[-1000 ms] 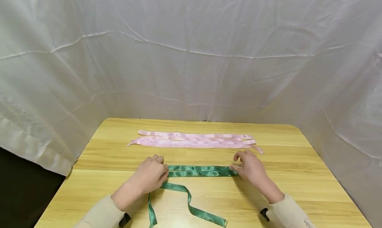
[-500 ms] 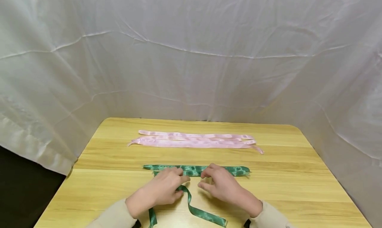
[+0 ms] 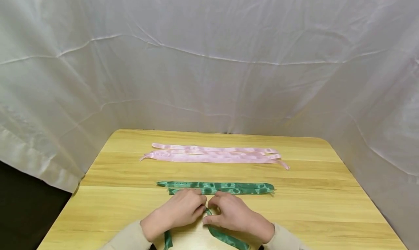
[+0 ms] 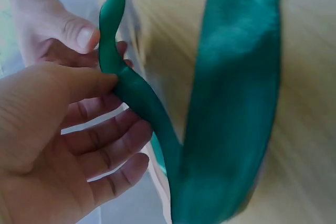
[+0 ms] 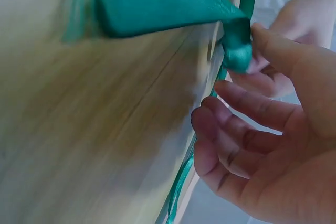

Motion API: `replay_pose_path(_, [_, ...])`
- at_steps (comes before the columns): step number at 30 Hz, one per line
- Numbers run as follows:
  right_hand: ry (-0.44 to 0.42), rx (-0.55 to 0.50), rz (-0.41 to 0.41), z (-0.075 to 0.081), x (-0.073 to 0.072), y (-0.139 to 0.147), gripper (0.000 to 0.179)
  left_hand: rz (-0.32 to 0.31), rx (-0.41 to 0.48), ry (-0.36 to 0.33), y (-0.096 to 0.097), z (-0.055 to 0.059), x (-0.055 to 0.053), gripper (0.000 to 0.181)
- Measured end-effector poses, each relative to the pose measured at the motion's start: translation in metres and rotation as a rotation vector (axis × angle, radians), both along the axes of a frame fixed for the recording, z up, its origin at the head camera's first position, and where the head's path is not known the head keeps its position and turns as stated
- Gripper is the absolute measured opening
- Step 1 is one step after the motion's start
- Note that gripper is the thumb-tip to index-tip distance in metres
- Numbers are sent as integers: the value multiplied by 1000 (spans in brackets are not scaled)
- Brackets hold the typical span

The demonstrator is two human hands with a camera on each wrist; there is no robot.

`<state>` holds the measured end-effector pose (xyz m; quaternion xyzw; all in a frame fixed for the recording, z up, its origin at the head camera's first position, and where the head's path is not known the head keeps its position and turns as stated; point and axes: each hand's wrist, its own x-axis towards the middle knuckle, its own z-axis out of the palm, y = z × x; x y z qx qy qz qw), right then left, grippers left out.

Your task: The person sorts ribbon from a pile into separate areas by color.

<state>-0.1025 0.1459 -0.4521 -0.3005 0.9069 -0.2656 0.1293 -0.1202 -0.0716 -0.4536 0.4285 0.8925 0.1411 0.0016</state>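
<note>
A loose green satin ribbon runs along the near part of the table, its middle raised between the two hands. My left hand pinches it between thumb and forefinger; in the left wrist view the ribbon twists past those fingertips, the other fingers loosely bent. Close on the right is my right hand, its thumb at the ribbon. The right wrist view shows that hand with fingers apart and relaxed around the ribbon. Beyond the fingertips, flat green ribbons lie side by side.
Farther back, several pink ribbons are spread across the wooden table. Whitish cloth hangs behind the table and along both sides. A dark area shows beyond the left edge.
Both hands have left the ends of the flat green ribbons and come together nearer the body. The left hand has taken hold of the loose green ribbon; the right has moved leftward to it.
</note>
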Motion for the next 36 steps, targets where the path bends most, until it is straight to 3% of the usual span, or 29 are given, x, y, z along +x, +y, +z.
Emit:
replay_pose_path(4, [-20, -47, 2, 1, 2, -1, 32, -10, 69, -75, 1, 5, 0, 26])
replay_pose_path(10, [82, -108, -32, 6, 2, -3, 14, -29, 131, -127, 0, 8, 0, 26])
replay_pose_path(17, [88, -195, -87, 12, 2, 4, 15, -32, 148, -186, -2, 11, -1, 21])
replay_pose_path(24, [84, -194, -138, 17, -2, 18, 18, -57, 177, -249, -9, 16, -4, 9])
replay_pose_path(30, [118, -190, -161, 22, -5, 34, 17, -67, 194, -274, -17, 21, -8, 24])
replay_pose_path(36, [146, -179, -179, 25, -3, 49, 12, -61, 236, -291, -31, 26, -10, 22])
